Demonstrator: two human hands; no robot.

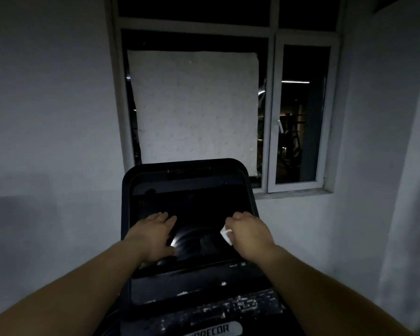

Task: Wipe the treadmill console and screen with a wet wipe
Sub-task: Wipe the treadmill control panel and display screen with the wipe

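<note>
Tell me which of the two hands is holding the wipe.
The right hand. It is closed around the white wipe at the right edge of the dark screen, while the left hand lies flat and empty on the screen.

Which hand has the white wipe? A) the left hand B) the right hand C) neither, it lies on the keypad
B: the right hand is closed around the white wipe at the right side of the dark screen, while the left hand lies flat and empty.

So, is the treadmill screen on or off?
Seemingly off: the screen is dark, showing only reflected glare beside the left hand.
</note>
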